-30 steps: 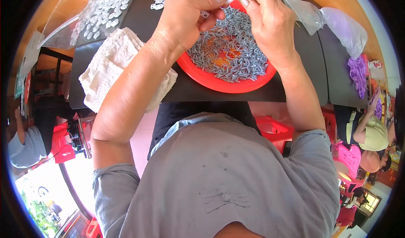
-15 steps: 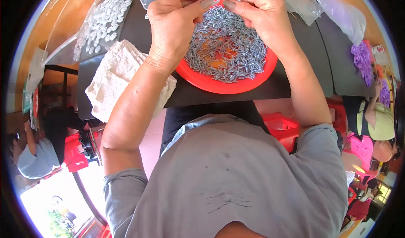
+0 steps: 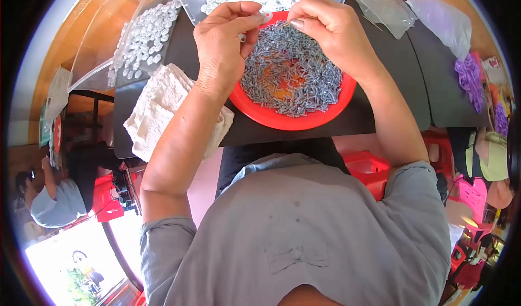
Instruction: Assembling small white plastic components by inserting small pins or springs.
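Note:
My left hand (image 3: 225, 40) is closed, pinching a small white plastic piece (image 3: 266, 17) with a red spot between thumb and forefinger. Another small white piece (image 3: 242, 37) shows among its curled lower fingers. Just to the right, my right hand (image 3: 325, 26) has thumb and forefinger pressed together over the far part of the basin; what is in that pinch is too small to name. Below both hands stands a red round basin (image 3: 293, 122) filled with many small, thin grey shiny pieces (image 3: 304, 61), perhaps springs.
A clear bin (image 3: 187, 2) of white pieces stands behind the basin. White pieces (image 3: 144, 40) lie on a clear sheet at left, near a folded cream cloth (image 3: 157, 108). Plastic bags (image 3: 439, 21) and a purple bundle (image 3: 468, 80) lie right. Other people sit at both sides.
My hands have drawn apart, with the white piece staying in my left hand. The view has shifted slightly, so the table and basin sit lower in the picture.

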Tool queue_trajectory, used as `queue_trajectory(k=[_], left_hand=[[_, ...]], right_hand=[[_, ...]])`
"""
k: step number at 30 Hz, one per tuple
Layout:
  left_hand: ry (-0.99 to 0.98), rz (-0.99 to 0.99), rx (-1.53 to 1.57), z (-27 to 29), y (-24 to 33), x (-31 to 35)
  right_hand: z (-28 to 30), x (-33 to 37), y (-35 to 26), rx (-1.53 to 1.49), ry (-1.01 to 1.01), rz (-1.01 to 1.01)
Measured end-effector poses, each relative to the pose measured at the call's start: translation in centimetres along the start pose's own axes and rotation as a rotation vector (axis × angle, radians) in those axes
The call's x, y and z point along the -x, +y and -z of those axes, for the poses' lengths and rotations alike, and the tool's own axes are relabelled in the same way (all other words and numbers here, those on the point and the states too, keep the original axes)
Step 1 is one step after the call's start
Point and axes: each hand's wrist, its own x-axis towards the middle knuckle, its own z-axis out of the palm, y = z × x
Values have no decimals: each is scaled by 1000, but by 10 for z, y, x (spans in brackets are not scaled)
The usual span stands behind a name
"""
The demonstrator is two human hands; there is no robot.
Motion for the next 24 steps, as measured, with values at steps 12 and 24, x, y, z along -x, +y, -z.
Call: queue_trajectory(k=[12,24], left_hand=[[-99,73,46,6,-4,-4],[-237,274,258,13,-12,-12]], right_hand=[[-10,-4,2,9,317,394],[-7,1,-13,308,304,311]])
